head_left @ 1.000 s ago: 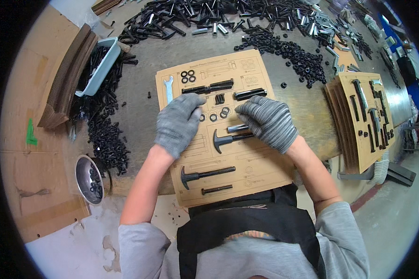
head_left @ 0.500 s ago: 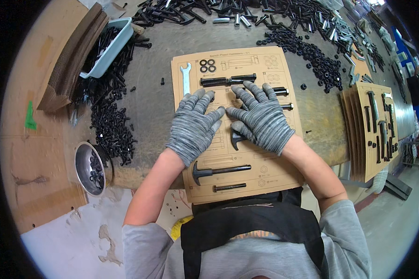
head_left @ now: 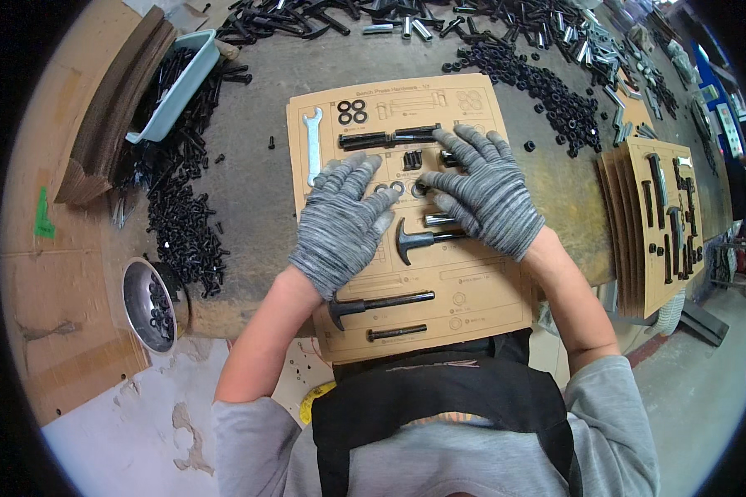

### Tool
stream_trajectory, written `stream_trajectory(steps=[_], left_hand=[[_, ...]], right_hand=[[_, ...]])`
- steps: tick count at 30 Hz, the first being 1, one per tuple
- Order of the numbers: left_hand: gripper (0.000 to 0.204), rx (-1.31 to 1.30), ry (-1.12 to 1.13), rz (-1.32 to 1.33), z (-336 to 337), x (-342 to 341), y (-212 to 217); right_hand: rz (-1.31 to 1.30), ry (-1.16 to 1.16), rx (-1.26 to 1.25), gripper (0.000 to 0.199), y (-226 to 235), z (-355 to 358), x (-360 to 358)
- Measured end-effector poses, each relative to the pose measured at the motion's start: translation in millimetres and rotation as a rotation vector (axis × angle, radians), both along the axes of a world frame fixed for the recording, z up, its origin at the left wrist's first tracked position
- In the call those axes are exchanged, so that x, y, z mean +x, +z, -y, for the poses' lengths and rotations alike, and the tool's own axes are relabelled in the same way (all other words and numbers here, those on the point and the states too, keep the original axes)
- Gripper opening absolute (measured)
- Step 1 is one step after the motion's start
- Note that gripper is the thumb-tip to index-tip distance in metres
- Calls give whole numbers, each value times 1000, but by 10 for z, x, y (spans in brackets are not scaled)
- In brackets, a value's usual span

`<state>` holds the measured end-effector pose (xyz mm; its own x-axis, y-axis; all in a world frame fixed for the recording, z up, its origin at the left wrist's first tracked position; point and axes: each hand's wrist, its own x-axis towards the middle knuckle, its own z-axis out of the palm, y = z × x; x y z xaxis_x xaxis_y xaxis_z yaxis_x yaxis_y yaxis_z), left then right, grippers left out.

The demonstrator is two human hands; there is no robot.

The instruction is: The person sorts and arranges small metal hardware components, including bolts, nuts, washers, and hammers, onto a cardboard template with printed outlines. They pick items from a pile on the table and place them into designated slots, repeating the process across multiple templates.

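Head camera, looking down on a worn grey workbench (head_left: 249,190). A tan cardboard parts card (head_left: 489,306) lies flat at the bench's near edge, its long axis running away from the person, printed outlines marking each slot.

Both hands wear grey striped knit gloves. The left hand (head_left: 340,224) rests palm down on the card's middle, fingers spread and flat, gripping nothing. The right hand (head_left: 485,190) lies beside it, also spread and flat with nothing in its grasp, fingertips pointing left toward small metal washers (head_left: 398,187) set between the two hands.

On the card, a silver flat wrench (head_left: 312,145) stands lengthwise at the far left. Two long black bolts (head_left: 387,137) lie crosswise near the far end, beside four black rings (head_left: 351,111). A black T-head bolt (head_left: 414,240) lies crosswise just under the right hand, head to the left. Nearer the person, a longer T-head bolt (head_left: 381,303) and a short black stud (head_left: 396,333) also lie crosswise.

Compared with half a second earlier, the hands sit slightly further apart, uncovering the washers.

Left of the card, loose black screws (head_left: 182,224) are heaped by a pale blue tray (head_left: 178,91), a round metal bowl (head_left: 145,306) and stacked cardboard (head_left: 108,116). Filled cards (head_left: 655,224) stand stacked on the right; black nuts (head_left: 547,87) scatter beyond.
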<state>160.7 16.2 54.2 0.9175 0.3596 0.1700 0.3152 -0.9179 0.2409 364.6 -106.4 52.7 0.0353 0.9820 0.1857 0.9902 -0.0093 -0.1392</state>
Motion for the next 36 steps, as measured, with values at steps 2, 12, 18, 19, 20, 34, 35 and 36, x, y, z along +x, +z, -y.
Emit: stream_trajectory(steps=[2,12,18,19,20,34,35,36], left_hand=[[30,-10,-28,-10,25,72,-13],[33,12,-41,-123,60,248,-42],[31,-5,-42,-94,40,250,-31],[31,3,-42,-97,43,257,-27],[31,11,-42,-99,43,268,-19],[29,28,-45,-62,-7,278,-48],[29,20,-41,-42,12,284,6],[28,12,-40,-22,34,262,40]], right_hand=[[56,28,-18,32,-11,3,-11],[62,-14,6,33,8,80,-8],[55,32,-56,36,36,43,-23],[61,20,-55,34,29,73,-10],[68,8,-55,33,22,94,-3],[41,13,-62,40,-24,92,-22],[36,4,-54,41,-42,111,-13],[32,-7,-46,41,-48,134,-17]])
